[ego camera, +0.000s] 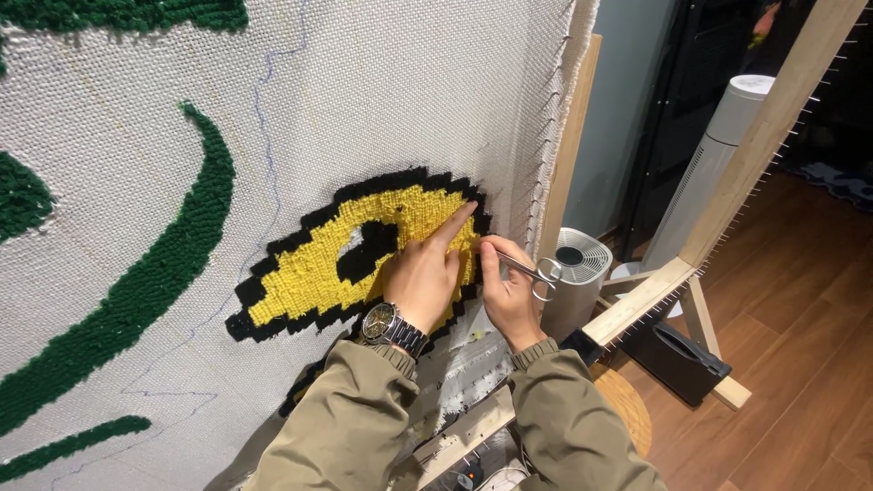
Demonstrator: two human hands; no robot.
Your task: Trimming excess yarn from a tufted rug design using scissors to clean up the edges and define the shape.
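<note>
A person's left hand [420, 273] lies flat and open against a stretched white cloth [382, 82], its forefinger extended up and to the right along a tufted yellow patch [309, 268] near the cloth's right edge. The right hand [511, 295], just beside it and nearer that edge, is closed on a pair of small metal scissors [526, 268]; the finger loops hang out to the right, and the blades run up and to the left, their tips meeting the yarn just under the left forefinger, where yellow pile borders a black outline [364, 193]. The scissors' long axis thus slants toward the left fingertip, with the right hand the nearer of the two to the cloth's edge. A wristwatch [386, 325] with a metal band sits on the left wrist above olive sleeves [364, 418]. Further left on the cloth, curved green bands [159, 273] of yarn sweep toward the lower left corner, beside thin blue drawn lines. The cloth is pinned to a pale wooden frame [573, 136]; a second frame [773, 127], studded with nails, leans to the right. Behind stand a round white fan [582, 259] and a tall white cylinder [718, 164] on a wooden floor [800, 364]. No labels or signs can be made out.
</note>
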